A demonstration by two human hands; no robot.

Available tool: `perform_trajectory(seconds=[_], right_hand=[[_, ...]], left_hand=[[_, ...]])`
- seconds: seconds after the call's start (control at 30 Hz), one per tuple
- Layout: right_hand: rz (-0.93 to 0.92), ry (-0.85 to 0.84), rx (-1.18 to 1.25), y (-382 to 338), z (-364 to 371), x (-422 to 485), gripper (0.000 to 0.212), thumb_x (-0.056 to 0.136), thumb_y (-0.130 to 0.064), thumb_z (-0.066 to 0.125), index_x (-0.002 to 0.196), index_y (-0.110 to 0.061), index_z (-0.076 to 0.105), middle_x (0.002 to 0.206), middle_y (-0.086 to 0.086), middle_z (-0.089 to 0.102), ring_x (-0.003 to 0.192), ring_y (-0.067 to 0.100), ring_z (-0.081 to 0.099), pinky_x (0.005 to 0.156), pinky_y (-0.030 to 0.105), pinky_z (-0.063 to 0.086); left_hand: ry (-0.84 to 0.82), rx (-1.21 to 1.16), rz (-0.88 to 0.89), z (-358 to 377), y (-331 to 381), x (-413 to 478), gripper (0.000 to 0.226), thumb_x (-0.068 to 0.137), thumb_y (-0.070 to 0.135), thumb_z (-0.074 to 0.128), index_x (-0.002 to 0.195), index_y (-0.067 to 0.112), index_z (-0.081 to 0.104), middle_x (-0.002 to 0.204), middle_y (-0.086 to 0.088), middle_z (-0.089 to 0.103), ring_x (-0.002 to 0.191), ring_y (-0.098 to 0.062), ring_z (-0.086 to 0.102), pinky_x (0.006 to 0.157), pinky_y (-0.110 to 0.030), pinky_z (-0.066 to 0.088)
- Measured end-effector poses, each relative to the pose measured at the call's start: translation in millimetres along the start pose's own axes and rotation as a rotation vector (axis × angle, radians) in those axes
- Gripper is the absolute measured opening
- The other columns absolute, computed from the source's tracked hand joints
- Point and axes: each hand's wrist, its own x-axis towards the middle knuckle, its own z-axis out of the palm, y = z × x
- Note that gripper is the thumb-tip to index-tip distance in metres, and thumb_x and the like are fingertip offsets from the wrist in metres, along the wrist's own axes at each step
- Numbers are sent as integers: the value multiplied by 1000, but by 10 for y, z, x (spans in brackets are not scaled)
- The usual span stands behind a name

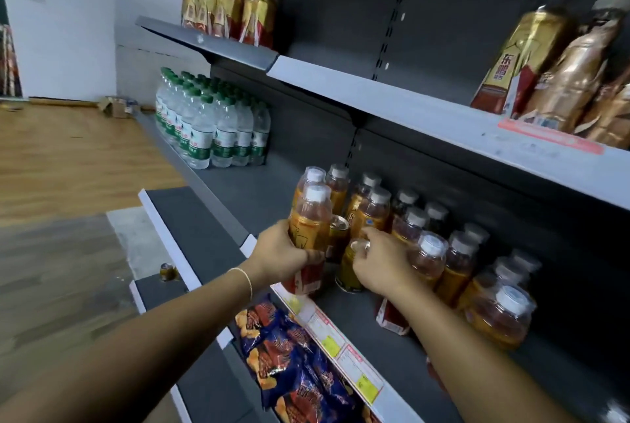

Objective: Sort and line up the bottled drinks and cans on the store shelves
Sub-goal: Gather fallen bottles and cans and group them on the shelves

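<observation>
My left hand grips an amber drink bottle with a white cap and a red and gold label, at the front of the middle shelf. My right hand grips a gold can by its top, just right of that bottle. A second can stands behind, between the two hands. Several more amber bottles stand in rows to the right of my right hand and behind it.
Green-capped water bottles crowd the left end of the same shelf. The upper shelf carries gold-labelled bottles at left and right. Blue snack bags lie on the shelf below. A lone can sits on a lower shelf at left.
</observation>
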Motion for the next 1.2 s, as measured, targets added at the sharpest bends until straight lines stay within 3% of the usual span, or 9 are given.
perform_trajectory(seconds=[0.1, 0.17, 0.27, 0.4, 0.77, 0.93, 1.03, 1.13, 1.2], right_hand=[[59, -46, -75, -41, 169, 112, 39, 93, -18, 49, 131, -9, 55, 135, 11, 57, 121, 31, 55, 97, 31, 43], [83, -83, -115, -64, 269, 147, 38, 90, -15, 49, 127, -9, 57, 136, 11, 57, 123, 30, 54, 99, 31, 44], [81, -118, -215, -74, 371, 177, 47, 89, -15, 50, 135, -7, 52, 144, 9, 50, 136, 27, 43, 111, 35, 37], [82, -105, -300, -64, 457, 183, 64, 92, -22, 54, 151, -7, 34, 158, 8, 35, 147, 22, 29, 120, 33, 24], [121, -21, -330, -60, 648, 115, 84, 87, -30, 61, 158, -13, 19, 165, 2, 20, 152, 15, 12, 123, 28, 4], [131, -22, -339, -71, 649, 108, 86, 85, -31, 62, 158, -12, 20, 165, 3, 21, 152, 16, 13, 125, 29, 6], [123, -53, -326, -76, 607, 119, 85, 85, -29, 61, 158, -11, 20, 165, 4, 20, 152, 17, 13, 125, 31, 8], [125, -110, -304, -80, 535, 121, 87, 84, -27, 61, 158, -11, 19, 165, 5, 19, 153, 19, 14, 125, 32, 11], [134, -172, -277, -95, 440, 142, 86, 81, -24, 61, 157, -11, 23, 164, 6, 22, 152, 21, 19, 123, 33, 18]], left_hand=[[-19, -4, 4, -45, -112, 269, 48, 63, 44, 85, 95, 29, 53, 93, 10, 64, 87, -13, 61, 67, -21, 46], [-39, -22, 7, -39, -199, 408, 54, 65, 44, 85, 105, 26, 52, 99, 8, 63, 89, -14, 61, 66, -20, 46], [-35, -43, 26, -3, -327, 575, 54, 68, 42, 85, 107, 24, 51, 102, 5, 63, 92, -16, 61, 70, -22, 47], [-30, -43, 47, 69, -443, 730, 50, 68, 43, 84, 105, 17, 62, 104, -5, 64, 95, -24, 61, 84, -38, 54], [-42, -30, 120, 268, -623, 692, 70, 72, 51, 80, 128, 24, 48, 117, 1, 54, 109, -18, 49, 94, -30, 42], [-49, -61, 104, 296, -584, 595, 71, 78, 46, 77, 135, 23, 42, 126, -1, 54, 115, -20, 50, 101, -38, 46], [-67, -26, 84, 283, -521, 475, 76, 83, 30, 75, 142, 17, 29, 133, -6, 51, 122, -26, 51, 102, -40, 47], [-51, 33, 145, 288, -494, 179, 85, 89, 18, 63, 153, 8, 7, 149, -12, 33, 134, -30, 39, 111, -39, 37], [-11, 62, 270, 302, -484, -60, 81, 90, 16, 57, 154, 4, 8, 153, -11, 24, 139, -27, 30, 118, -33, 27]])
